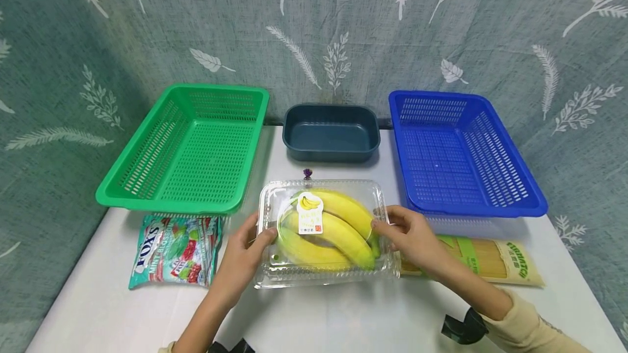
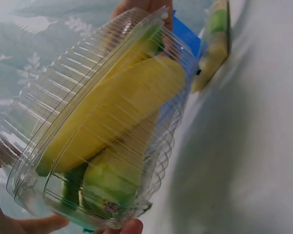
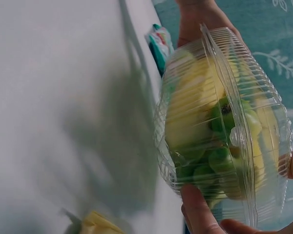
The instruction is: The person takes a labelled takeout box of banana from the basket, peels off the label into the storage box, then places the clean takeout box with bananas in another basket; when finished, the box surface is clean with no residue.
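Note:
A clear plastic clamshell box (image 1: 328,279) with several yellow bananas (image 1: 338,233) inside is held up between both hands over the white table. On its lid is a white label (image 1: 310,214) with a banana picture. My left hand (image 1: 242,257) grips the box's left end, thumb on top. The right hand (image 1: 414,238) grips the opposite end, its thumb on the lid too. In the left wrist view the box (image 2: 102,97) hangs above the tabletop, with its shadow below. The right wrist view shows fingers (image 3: 198,209) around the box's end, near the green stems (image 3: 224,156).
A green basket (image 1: 240,189) stands back left, a dark teal tray (image 1: 331,155) back centre, a blue basket (image 1: 478,211) back right. A FOX'S candy bag (image 1: 176,252) lies left, a noodle pack (image 1: 490,260) right. One small purple-wrapped piece (image 1: 307,173) sits behind the box.

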`<state>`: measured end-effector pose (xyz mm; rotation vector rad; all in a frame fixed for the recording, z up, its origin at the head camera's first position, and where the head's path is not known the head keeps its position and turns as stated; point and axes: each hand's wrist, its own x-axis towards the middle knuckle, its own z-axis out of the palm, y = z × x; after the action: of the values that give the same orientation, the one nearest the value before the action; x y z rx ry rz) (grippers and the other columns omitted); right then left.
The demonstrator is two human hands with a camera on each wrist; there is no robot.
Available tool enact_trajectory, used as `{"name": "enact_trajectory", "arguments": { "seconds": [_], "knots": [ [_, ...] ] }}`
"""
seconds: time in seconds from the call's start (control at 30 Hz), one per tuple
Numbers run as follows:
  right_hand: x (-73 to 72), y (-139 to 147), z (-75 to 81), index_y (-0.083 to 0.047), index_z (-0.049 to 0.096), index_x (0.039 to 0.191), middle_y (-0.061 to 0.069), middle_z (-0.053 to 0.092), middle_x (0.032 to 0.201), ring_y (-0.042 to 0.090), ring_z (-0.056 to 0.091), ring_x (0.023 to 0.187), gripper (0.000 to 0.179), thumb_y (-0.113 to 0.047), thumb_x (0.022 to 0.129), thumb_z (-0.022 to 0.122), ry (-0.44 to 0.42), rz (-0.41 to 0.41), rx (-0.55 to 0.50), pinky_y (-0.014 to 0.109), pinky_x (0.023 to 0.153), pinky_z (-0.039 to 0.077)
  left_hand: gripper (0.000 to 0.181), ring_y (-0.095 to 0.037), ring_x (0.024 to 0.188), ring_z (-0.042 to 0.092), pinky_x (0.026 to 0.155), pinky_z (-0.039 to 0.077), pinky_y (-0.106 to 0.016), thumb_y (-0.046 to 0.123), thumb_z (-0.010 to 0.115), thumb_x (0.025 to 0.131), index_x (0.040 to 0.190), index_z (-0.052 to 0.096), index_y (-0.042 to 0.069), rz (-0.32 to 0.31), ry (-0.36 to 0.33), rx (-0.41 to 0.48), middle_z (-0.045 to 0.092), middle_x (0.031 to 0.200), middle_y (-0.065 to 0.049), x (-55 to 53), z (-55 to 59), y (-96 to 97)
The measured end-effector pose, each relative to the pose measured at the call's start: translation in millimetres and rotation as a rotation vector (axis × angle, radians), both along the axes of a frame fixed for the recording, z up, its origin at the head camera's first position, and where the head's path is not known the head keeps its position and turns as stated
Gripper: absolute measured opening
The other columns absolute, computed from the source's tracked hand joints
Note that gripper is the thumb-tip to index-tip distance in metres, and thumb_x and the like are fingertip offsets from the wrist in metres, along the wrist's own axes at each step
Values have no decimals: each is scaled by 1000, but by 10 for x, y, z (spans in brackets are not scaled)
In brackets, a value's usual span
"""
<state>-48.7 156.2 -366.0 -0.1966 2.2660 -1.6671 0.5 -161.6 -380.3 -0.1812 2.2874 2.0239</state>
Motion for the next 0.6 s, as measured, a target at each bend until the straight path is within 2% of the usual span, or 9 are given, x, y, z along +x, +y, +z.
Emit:
{"name": "enact_trajectory", "arguments": {
  "seconds": [0.17,0.37,0.6],
  "knots": [
    [36,-22,-78,7,63,116,13,70,99,20,68,83,36,-22,95,69,-24,5,-5,33,66,58,49,-26,96,67,71,58,-35,26,59,100,147,48,14,12,-17,-12,65,120,-19,56,-72,-15],
    [53,-63,-142,8,62,114,13,70,95,17,66,76,35,-20,95,70,-54,16,-13,32,65,58,48,-23,86,67,68,59,-34,27,60,100,145,51,13,27,-17,-57,68,111,-18,90,-163,-43],
    [60,-92,-188,10,61,115,12,69,94,15,63,70,37,-20,95,70,-82,30,-3,31,63,57,54,-25,93,69,70,59,-32,30,61,100,147,47,7,12,-46,-111,65,122,-22,117,-227,-71]
  ]
}}
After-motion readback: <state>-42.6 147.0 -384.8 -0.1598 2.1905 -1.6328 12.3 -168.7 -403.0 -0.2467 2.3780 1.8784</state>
